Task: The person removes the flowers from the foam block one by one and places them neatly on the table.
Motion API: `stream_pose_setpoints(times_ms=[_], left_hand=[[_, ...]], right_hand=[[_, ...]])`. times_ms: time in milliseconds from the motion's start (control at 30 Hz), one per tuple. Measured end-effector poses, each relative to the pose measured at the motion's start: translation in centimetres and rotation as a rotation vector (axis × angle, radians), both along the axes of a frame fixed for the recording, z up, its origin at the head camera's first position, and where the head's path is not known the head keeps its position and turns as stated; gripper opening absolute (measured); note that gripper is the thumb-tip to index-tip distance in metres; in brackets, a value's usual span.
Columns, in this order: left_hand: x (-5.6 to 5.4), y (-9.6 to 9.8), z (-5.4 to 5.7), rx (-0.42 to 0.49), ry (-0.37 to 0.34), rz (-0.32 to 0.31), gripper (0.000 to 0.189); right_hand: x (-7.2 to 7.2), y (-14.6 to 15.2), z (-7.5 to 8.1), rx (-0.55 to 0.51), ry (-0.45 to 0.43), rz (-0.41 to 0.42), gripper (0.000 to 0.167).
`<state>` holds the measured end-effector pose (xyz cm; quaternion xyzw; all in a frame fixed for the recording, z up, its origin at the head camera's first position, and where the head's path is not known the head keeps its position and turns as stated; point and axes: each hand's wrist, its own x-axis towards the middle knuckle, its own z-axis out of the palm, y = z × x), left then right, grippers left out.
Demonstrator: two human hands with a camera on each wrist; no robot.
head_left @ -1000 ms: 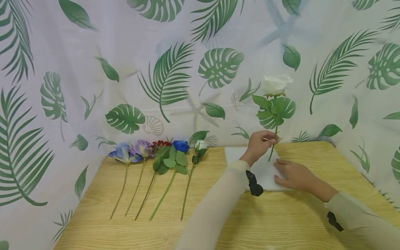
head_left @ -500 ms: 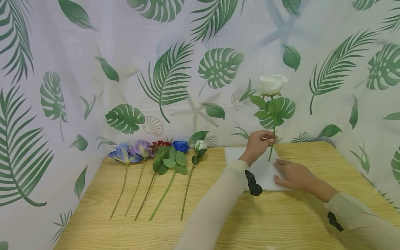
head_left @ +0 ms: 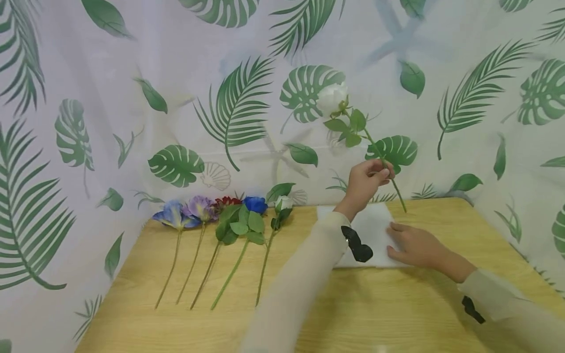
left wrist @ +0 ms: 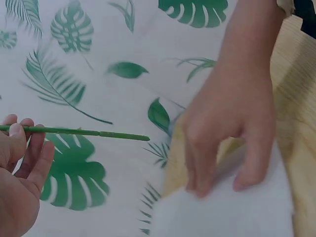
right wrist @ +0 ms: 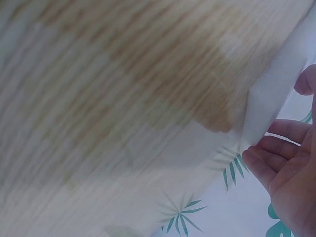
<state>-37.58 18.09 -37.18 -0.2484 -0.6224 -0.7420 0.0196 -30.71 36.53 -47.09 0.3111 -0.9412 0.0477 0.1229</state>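
Observation:
My left hand (head_left: 365, 184) pinches the green stem of a white rose (head_left: 333, 99) between thumb and fingers. The rose leans left, its bloom high in front of the leafy backdrop. Its bare stem end (left wrist: 140, 138) points down to the right, above the far edge of a white foam block (head_left: 368, 245). My right hand (head_left: 417, 246) rests at the block's right side, thumb and fingers apart and fairly straight. In the right wrist view, fingertips (right wrist: 254, 157) lie at the block's edge.
Several artificial flowers lie in a row on the wooden table (head_left: 185, 328) at left: a blue-violet one (head_left: 176, 214), a purple one (head_left: 201, 209), a red one (head_left: 227, 202), a blue rose (head_left: 255, 205) and a small white rose (head_left: 283, 203). A leaf-patterned cloth (head_left: 247, 44) hangs behind.
My left hand has raised the white rose from the foam block. The rose has tipped from nearly upright to leaning left, its stem end now swung right. My right hand has stayed put.

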Motion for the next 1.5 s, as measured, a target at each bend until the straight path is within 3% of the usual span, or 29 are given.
stream_pose_setpoints(times_ms=[100, 200, 833, 1500], left_hand=[[0.0, -0.5, 1.4, -0.034, 0.038, -0.031, 0.015], [0.1, -1.2, 1.8, -0.075, 0.037, -0.027, 0.016], [-0.6, -5.4, 1.5, -0.107, 0.051, 0.007, 0.017], [0.2, -8.6, 1.5, -0.296, 0.107, 0.002, 0.018]], right_hand=[[-0.1, -0.1, 0.4, 0.006, -0.007, -0.003, 0.049], [-0.1, -0.1, 0.4, 0.017, -0.032, -0.021, 0.051], [0.3, -0.7, 0.2, 0.027, -0.008, -0.040, 0.050], [-0.1, -0.4, 0.0, 0.020, -0.022, -0.029, 0.050]])
